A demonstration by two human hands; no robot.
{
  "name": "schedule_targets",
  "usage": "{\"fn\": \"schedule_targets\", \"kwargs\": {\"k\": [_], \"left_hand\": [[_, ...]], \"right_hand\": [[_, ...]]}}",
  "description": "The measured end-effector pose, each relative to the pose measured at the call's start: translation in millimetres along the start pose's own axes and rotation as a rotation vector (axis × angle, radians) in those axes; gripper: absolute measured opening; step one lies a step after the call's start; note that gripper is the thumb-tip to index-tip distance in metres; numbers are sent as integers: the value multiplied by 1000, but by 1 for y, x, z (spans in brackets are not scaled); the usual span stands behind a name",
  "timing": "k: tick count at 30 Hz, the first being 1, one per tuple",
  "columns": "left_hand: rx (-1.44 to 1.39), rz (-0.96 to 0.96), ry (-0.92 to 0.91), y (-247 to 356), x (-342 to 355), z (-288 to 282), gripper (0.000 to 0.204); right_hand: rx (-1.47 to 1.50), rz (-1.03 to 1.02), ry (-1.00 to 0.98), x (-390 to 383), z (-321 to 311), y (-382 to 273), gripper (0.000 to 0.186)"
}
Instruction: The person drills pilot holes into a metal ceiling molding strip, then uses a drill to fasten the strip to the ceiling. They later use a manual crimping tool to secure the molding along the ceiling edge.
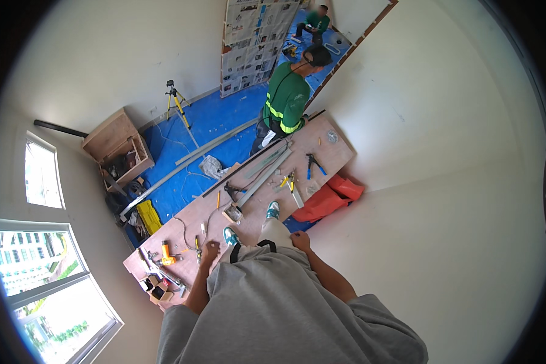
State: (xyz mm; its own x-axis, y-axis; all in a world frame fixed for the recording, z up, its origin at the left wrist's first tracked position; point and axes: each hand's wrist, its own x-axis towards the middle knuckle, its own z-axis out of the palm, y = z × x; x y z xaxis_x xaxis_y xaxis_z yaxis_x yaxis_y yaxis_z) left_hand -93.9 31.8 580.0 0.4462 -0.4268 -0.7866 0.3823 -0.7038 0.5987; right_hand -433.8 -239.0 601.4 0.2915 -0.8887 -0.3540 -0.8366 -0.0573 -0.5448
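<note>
My left hand [210, 250] hangs beside my left leg, above the plywood work surface [191, 273], its fingers loosely curled with nothing visible in them. Pliers [198, 247] with yellow handles and a grey cord lie closest to it. By my right thigh is my right hand [300, 240], closed and apparently bare. Between and beyond my shoes are a small metal box [232, 213], a black-handled tool [232, 191], yellow-handled snips [290, 181] and a blue-handled tool [313, 164]. Long grey metal strips [266, 177] run along the board.
At the board's left end sit a yellow drill [167, 253] and small open boxes [156, 287]. A co-worker in green [287, 97] stands at the far edge; another person [315, 21] sits beyond the doorway. A yellow tripod [177, 103], wooden chest [118, 145] and red sheet [327, 199] surround it.
</note>
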Motion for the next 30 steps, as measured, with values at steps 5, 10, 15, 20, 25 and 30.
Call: {"fn": "schedule_targets", "kwargs": {"k": [5,10,15,20,25,30], "left_hand": [[75,694,3,238,-111,-21,43],[125,1797,-120,411,-318,-32,18],[33,2282,-153,458,-418,-36,18],[-271,2172,-100,458,-440,-12,23],[-297,2302,-51,443,-424,2,23],[-350,2189,-49,443,-433,1,25]], "right_hand": [[-30,-38,-26,7,6,24,37],[-270,-211,-54,20,23,48,35],[-10,22,-10,13,18,36,34],[38,88,-21,-4,-8,13,35],[14,155,-22,-16,-13,4,36],[-6,101,-38,-13,-10,16,37]]}}
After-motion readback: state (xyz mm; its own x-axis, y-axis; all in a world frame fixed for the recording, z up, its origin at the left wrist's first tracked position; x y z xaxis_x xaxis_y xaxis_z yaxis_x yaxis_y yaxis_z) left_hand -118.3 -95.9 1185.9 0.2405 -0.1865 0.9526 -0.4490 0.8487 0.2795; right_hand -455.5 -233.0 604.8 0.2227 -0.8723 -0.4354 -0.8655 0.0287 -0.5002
